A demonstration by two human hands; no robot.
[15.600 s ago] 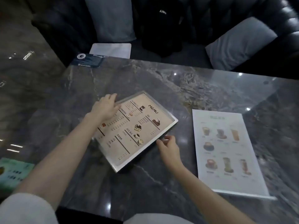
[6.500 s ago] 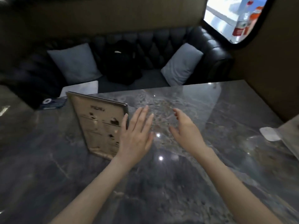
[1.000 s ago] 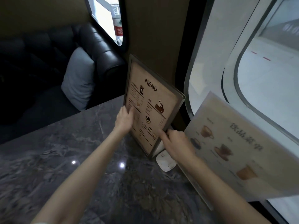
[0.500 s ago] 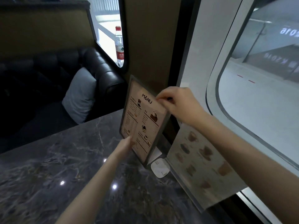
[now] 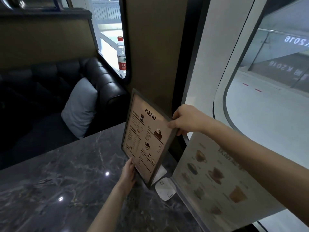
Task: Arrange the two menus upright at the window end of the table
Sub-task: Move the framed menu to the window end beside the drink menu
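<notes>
Both hands on framed menu (image 5: 146, 139): right hand (image 5: 187, 120) top corner, left hand (image 5: 128, 171) bottom.

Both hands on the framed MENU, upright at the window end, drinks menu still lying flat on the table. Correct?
Not quite. The head view shows the drinks menu already standing upright beside the framed MENU, not flat. The rest holds: left hand at its lower edge, right hand at its top corner.

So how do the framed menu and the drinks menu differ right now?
The framed menu has a dark frame and beige page headed MENU; the drinks menu is pale and frameless, showing cups. The left hand and right hand grip the framed menu; nothing holds the drinks menu. Both stand upright at the table's window end.
</notes>
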